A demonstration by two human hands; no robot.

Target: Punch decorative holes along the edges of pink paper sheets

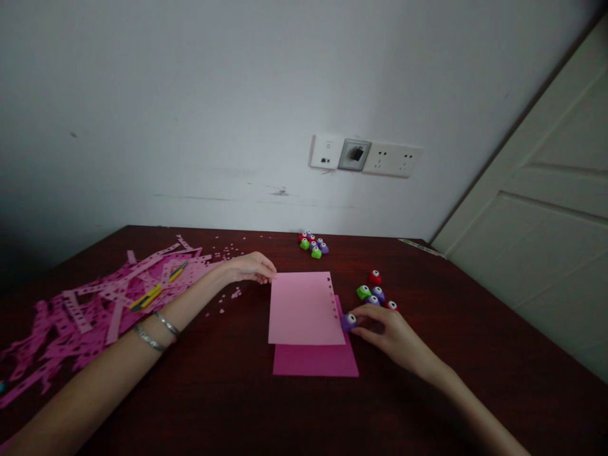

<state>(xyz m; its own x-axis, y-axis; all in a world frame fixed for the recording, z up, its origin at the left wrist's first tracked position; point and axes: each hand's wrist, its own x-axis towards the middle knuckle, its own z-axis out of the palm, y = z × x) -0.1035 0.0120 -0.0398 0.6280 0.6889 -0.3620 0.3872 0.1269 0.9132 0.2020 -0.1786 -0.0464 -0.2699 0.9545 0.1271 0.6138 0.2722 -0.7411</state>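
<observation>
My left hand [254, 267] pinches the top left corner of a light pink sheet of paper [304, 310]. A row of small punched holes runs down the sheet's right edge. Under it lies a darker pink sheet [313, 361], showing at the bottom and right. My right hand [387, 329] grips a purple craft punch [349, 322] with a white top between thumb and fingers, at the right edge of the light sheet. Just beyond that hand stand several more punches, among them a green one [363, 292] and a red one [375, 277].
A heap of punched pink paper strips [114, 297] covers the table's left side, with a yellow cutter-like tool [146, 296] on top. Tiny paper cutouts [236, 292] lie scattered. Another cluster of punches [313, 244] stands near the wall. A thin strip [420, 247] lies at the back right.
</observation>
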